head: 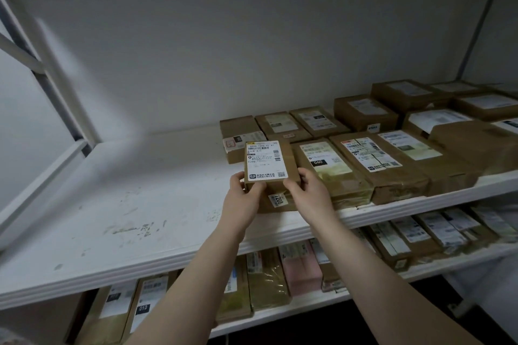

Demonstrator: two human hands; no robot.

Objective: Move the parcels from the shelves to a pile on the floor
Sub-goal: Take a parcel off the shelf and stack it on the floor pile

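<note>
Head: gripped parcel (269,161), 060 box (330,169) adj. right.

Two bare arms show: the left forearm (196,274) and the right forearm (378,274). Both are uncovered along the whole stretch in view, from the lower edge up to the wrists. The arms are slim and smooth and narrow toward the wrists, which are bare as well. The left hand (243,196) and the right hand (309,190) are bare too, with slender fingers and soft ridges at the knuckles. The nails are too small to make out. The lower parts of the arms lie in dim shade.
</note>
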